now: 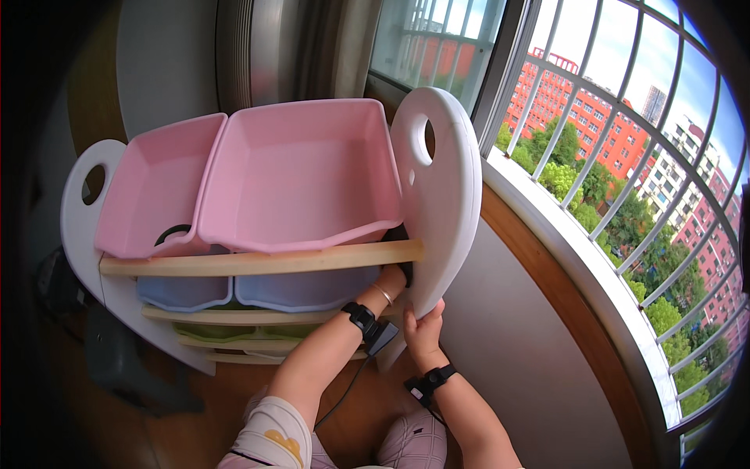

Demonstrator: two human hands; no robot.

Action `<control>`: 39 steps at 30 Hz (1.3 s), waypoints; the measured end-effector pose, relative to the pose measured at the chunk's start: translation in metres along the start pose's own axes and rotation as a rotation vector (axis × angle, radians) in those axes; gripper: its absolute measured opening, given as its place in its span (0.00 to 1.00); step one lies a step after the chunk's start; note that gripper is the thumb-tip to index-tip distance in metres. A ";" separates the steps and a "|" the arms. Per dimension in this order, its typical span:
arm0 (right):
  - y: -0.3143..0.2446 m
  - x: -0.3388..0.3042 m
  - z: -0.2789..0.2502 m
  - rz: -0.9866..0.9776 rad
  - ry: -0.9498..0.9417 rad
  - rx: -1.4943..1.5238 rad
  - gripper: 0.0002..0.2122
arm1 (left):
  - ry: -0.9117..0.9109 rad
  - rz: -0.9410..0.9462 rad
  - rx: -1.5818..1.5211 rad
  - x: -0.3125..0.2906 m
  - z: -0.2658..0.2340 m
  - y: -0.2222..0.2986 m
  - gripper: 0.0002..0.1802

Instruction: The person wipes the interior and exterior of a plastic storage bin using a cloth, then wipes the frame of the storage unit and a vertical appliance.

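Note:
A toy storage rack with white side panels (441,195) and wooden bars (266,262) stands in front of me, its tiers holding plastic bins. My left hand (394,280) reaches in beneath the top bar beside the right panel; its fingers are hidden. Something black (397,233) shows around that hand, its kind unclear. With thumb and fingers, my right hand (423,334) grips the lower front edge of the right panel. The large pink bin (305,180) and the narrower pink bin (160,184) rest tilted on top. Blue bins (308,289) sit below them.
Green bins (219,331) fill the lowest visible tier. A dark grey stool-like object (129,359) stands on the wooden floor at left. At right are the wall (523,344) and a barred window (617,141) with a white sill. Cables hang from both wrists' black bands.

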State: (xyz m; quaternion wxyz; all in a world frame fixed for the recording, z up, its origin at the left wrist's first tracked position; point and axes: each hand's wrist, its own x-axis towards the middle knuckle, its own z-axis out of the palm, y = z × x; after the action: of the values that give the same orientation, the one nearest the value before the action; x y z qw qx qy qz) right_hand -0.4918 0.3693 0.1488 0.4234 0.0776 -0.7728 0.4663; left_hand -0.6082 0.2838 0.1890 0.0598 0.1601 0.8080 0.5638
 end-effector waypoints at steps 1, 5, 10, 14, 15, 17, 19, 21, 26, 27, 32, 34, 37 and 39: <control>0.002 0.001 -0.002 0.016 -0.025 0.012 0.25 | 0.026 0.054 -0.054 -0.009 0.007 -0.007 0.24; 0.018 -0.002 -0.024 0.085 -0.171 -0.024 0.26 | 0.000 0.230 -0.217 -0.062 0.031 -0.010 0.24; 0.004 -0.012 -0.044 0.109 -0.360 0.063 0.28 | 0.082 0.383 -0.157 -0.125 0.043 -0.023 0.19; -0.012 0.011 -0.051 -0.126 -0.160 0.142 0.32 | 0.066 0.315 0.032 -0.142 0.042 -0.019 0.19; -0.016 0.020 -0.052 -0.125 -0.182 0.228 0.35 | 0.142 0.342 0.041 -0.137 0.043 -0.009 0.18; -0.030 0.038 -0.050 -0.146 -0.181 0.288 0.38 | 0.401 0.556 0.162 -0.112 0.036 0.003 0.16; -0.041 0.044 -0.055 -0.164 -0.197 0.311 0.41 | 0.300 0.362 -0.277 -0.088 0.019 0.019 0.15; -0.039 0.040 -0.051 -0.150 -0.219 0.292 0.40 | 0.379 0.399 -0.071 -0.064 0.011 0.009 0.15; -0.016 0.016 -0.031 0.024 -0.163 0.268 0.32 | 0.553 0.385 -0.012 -0.085 0.055 -0.001 0.17; -0.009 0.009 -0.031 0.090 -0.244 0.213 0.30 | 0.464 0.345 -0.018 -0.095 0.062 -0.015 0.18; 0.037 -0.019 -0.037 0.181 -0.370 0.240 0.28 | 0.196 0.204 0.051 -0.137 0.085 -0.038 0.22; 0.048 -0.021 -0.038 0.151 -0.435 0.306 0.29 | 0.119 0.174 0.082 -0.142 0.096 -0.062 0.22; 0.032 -0.025 -0.022 0.317 -0.337 0.556 0.26 | 0.105 0.143 0.142 -0.142 0.114 -0.136 0.20; 0.006 -0.023 -0.004 0.485 -0.333 0.108 0.19 | 0.352 0.186 0.076 -0.141 0.114 -0.175 0.16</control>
State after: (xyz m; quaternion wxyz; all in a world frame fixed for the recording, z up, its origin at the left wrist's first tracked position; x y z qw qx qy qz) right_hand -0.4783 0.3690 0.1290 0.1624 -0.0114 -0.8018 0.5750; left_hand -0.4771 0.2849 -0.0270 -0.1407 0.1350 0.8086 0.5552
